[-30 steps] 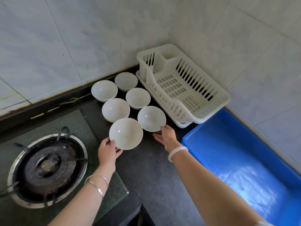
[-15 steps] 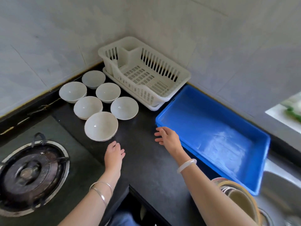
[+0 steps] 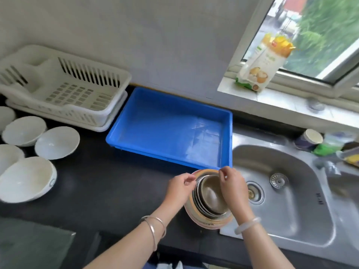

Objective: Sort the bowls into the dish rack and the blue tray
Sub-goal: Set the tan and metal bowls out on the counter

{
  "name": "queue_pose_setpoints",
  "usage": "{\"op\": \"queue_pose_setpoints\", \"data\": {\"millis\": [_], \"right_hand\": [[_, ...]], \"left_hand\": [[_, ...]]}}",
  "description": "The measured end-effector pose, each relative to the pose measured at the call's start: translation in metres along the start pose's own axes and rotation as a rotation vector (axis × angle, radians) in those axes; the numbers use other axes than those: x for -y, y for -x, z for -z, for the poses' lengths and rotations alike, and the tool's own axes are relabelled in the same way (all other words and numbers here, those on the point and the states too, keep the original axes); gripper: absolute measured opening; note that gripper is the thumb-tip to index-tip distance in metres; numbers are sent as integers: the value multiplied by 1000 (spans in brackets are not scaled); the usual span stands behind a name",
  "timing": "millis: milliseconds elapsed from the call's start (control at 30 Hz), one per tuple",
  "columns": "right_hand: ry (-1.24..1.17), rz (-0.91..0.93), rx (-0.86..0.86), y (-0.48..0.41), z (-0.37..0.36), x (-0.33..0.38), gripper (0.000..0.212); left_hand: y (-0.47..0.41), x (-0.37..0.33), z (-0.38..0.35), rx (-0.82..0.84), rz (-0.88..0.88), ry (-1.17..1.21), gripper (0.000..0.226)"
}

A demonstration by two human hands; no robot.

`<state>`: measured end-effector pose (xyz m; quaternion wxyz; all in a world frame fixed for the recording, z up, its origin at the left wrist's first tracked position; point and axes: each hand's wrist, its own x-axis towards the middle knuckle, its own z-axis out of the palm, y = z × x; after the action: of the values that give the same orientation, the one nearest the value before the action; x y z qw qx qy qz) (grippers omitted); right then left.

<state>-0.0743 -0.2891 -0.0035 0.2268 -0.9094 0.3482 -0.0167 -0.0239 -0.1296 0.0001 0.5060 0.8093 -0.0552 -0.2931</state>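
Observation:
A stack of nested metal bowls sits on the dark counter next to the sink, just in front of the empty blue tray. My left hand pinches the stack's left rim and my right hand grips its right rim. Several white ceramic bowls stand apart at the far left of the counter. The white dish rack stands empty behind them, against the wall.
A steel sink with two drains lies to the right. A cup and green items crowd its far right edge. A food bag stands on the window sill. A stove edge shows at the lower left.
The view has swung right from the white bowls to the sink side. Both hands left the white bowls and moved right onto the rim of the metal bowl stack.

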Motion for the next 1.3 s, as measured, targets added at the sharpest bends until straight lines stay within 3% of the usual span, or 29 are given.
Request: {"op": "queue_pose_setpoints", "data": {"millis": [200, 700, 900, 1133, 1300], "right_hand": [[34, -68, 20, 15, 5, -39, 13], [32, -66, 92, 8, 20, -45, 13], [-194, -156, 132, 10, 34, -55, 14], [-357, -180, 118, 17, 48, -61, 15], [-426, -155, 116, 20, 53, -57, 12]], "left_hand": [[-2, -3, -30, -23, -113, -286, 30], [-3, -1, -35, -35, -74, -231, 23], [-5, 0, -34, -23, -76, -296, 4], [-3, -9, -38, -133, -141, -350, 12], [-2, -16, -31, -118, -135, -269, 16]]}}
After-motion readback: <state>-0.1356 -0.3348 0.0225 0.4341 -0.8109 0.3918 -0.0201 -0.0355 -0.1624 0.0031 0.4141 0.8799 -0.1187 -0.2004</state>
